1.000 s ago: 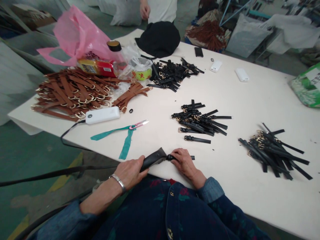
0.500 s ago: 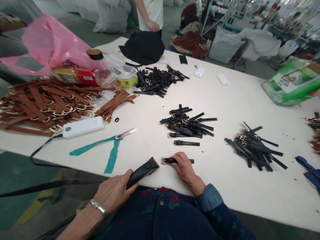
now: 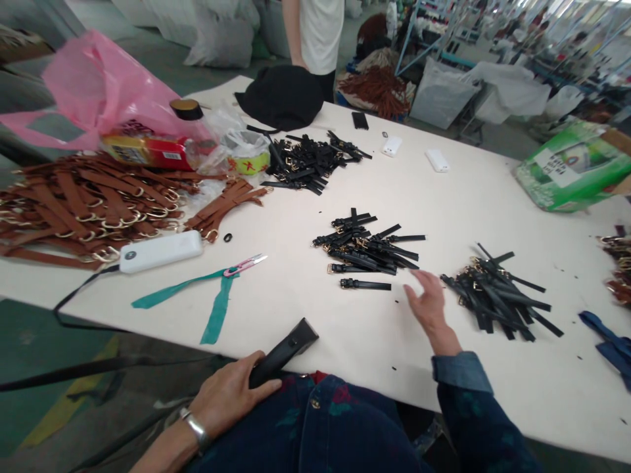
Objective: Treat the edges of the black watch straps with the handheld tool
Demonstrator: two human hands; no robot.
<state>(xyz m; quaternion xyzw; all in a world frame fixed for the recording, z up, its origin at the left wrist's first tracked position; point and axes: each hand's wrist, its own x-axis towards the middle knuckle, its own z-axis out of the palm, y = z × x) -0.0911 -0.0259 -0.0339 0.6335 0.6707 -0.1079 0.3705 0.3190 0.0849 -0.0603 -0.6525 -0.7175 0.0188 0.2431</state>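
My left hand (image 3: pixel 236 387) is closed around a black handheld tool (image 3: pixel 286 351), shaped like a hair clipper, with its wide flat end over the table's near edge. Fingers apart and nothing visible in them, my right hand (image 3: pixel 428 305) hovers between two groups of black buckle straps. The middle pile of black straps (image 3: pixel 369 243) lies to its left, with a single black buckle strap (image 3: pixel 367 285) set apart at the pile's near side. Just right of the hand is another pile of black straps (image 3: pixel 497 295).
Brown buckle straps (image 3: pixel 89 203) heap at left, beside a white power bank (image 3: pixel 160 252). Pink-handled thread snips (image 3: pixel 246 265) lie on green ribbon (image 3: pixel 217 309). Farther back are more black straps (image 3: pixel 310 161) and a black hat (image 3: pixel 280 97). A green box (image 3: pixel 566 167) stands right; a person (image 3: pixel 320 39) stands behind.
My right hand has let go of the black strap at the near edge and moved right, its fingers opening. That strap no longer lies there. My left hand keeps the tool almost still.
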